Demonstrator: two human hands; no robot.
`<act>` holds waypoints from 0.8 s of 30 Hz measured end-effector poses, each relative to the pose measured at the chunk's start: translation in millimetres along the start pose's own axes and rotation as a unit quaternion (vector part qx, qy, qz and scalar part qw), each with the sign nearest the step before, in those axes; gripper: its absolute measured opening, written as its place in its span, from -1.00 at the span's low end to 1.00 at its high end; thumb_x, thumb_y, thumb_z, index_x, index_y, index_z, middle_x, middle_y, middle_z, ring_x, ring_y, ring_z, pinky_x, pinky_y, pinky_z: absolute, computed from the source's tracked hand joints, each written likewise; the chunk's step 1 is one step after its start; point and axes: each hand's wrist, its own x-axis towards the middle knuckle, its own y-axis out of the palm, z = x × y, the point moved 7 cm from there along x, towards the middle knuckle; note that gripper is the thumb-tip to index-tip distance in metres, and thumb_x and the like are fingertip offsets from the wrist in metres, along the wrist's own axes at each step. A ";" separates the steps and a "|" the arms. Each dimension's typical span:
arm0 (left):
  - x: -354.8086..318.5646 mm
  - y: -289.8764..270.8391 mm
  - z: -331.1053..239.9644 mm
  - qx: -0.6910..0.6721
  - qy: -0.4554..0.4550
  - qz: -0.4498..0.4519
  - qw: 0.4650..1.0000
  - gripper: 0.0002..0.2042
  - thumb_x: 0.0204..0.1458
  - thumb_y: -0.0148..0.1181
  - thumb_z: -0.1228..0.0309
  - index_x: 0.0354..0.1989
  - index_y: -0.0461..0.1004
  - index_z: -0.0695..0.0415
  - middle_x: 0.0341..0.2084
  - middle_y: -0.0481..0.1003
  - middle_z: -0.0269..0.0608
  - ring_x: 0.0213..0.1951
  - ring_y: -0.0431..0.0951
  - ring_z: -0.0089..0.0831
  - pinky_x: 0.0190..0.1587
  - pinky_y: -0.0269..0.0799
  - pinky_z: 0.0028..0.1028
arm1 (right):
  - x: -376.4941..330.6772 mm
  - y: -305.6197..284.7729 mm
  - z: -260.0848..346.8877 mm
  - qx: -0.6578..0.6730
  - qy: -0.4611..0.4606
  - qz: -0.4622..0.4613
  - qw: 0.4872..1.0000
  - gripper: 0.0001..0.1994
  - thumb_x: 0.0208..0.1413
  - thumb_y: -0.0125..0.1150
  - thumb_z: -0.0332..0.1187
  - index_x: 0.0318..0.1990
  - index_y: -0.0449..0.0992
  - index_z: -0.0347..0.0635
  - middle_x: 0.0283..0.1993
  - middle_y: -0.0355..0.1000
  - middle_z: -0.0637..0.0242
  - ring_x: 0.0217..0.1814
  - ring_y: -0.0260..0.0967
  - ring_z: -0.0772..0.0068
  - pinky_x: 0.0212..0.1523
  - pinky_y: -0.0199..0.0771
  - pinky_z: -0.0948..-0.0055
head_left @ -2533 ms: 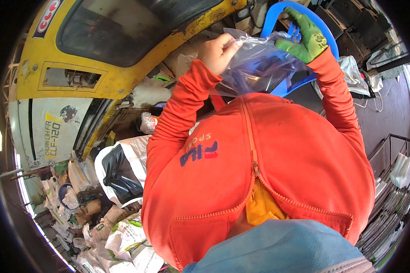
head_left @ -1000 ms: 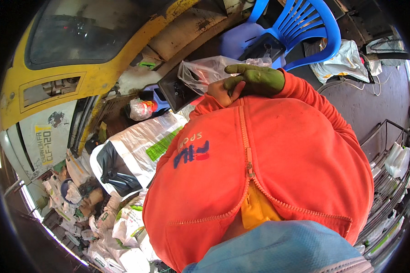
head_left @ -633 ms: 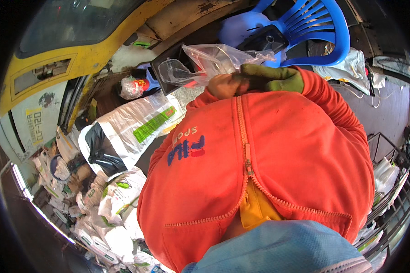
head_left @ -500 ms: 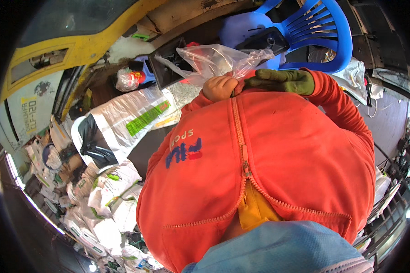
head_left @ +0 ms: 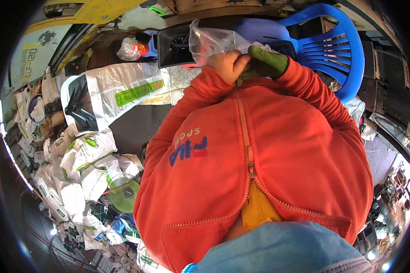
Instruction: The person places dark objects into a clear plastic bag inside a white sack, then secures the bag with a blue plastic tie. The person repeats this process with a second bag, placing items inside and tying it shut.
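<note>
A crumpled clear plastic bag (head_left: 209, 40) is held up in front of my chest. My bare left hand (head_left: 225, 64) is closed on its gathered lower edge, thumb toward the right. Against it presses my right hand (head_left: 268, 63), in a green work glove with the fingers bent in, also closed on the bag; its fingertips are partly hidden. Just beyond the bag lies a black tray (head_left: 171, 50) with dark contents too unclear to name.
A blue plastic chair (head_left: 346, 50) stands at the far right. White sack material (head_left: 136, 75) covers a surface on the left, near a red-labelled wrapped item (head_left: 134, 49). Full white sacks (head_left: 89, 154) and a round green fan (head_left: 124, 193) are lower left. Yellow machine framing (head_left: 100, 13) is at the back.
My right hand's fingers, stretched flat before, are now bent in beside my left hand. The bag's spread part has drawn in smaller. The whole view has shifted, showing more of the tray.
</note>
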 end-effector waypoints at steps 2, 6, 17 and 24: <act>-5.3 -4.0 0.1 0.038 0.036 0.028 0.998 -0.78 0.02 0.04 0.28 -0.49 0.45 0.19 -0.61 0.44 -0.02 -0.54 0.45 -0.07 -0.52 0.31 -0.27 | -3.4 3.7 -3.1 0.027 -0.048 0.040 0.998 -0.44 -0.09 0.23 -0.11 0.02 0.27 -0.25 -0.06 0.33 0.21 -0.04 0.30 0.30 -0.08 0.39 0.37; -23.9 -27.7 19.8 0.037 0.017 0.011 0.999 -0.82 0.04 0.02 0.35 -0.52 0.44 0.15 -0.67 0.40 -0.05 -0.61 0.41 -0.08 -0.56 0.28 -0.28 | -24.4 -29.7 -11.4 0.042 -0.077 0.040 0.995 -0.25 -0.20 0.35 -0.14 0.15 0.13 -0.18 0.08 0.23 0.20 0.09 0.22 0.26 -0.03 0.35 0.30; -20.0 -64.2 36.6 0.005 -0.061 -0.064 0.996 -0.70 0.08 -0.03 0.24 -0.60 0.39 0.16 -0.70 0.40 -0.04 -0.62 0.43 -0.07 -0.59 0.28 -0.23 | -142.0 -146.2 52.6 -0.235 -0.043 -0.350 0.906 -0.05 -0.31 0.41 -0.14 0.27 -0.07 0.07 0.25 0.04 0.23 0.20 0.13 0.16 -0.02 0.32 0.10; -6.2 17.1 19.7 0.003 -0.002 -0.034 0.999 -0.69 0.01 0.07 0.17 -0.60 0.36 0.17 -0.72 0.36 -0.02 -0.63 0.37 -0.04 -0.59 0.23 -0.23 | 4.2 -32.4 27.5 -0.673 -0.241 0.001 0.699 -0.22 -0.36 0.41 -0.26 0.12 0.19 -0.19 0.16 0.14 0.14 0.23 0.07 0.26 0.18 0.08 0.36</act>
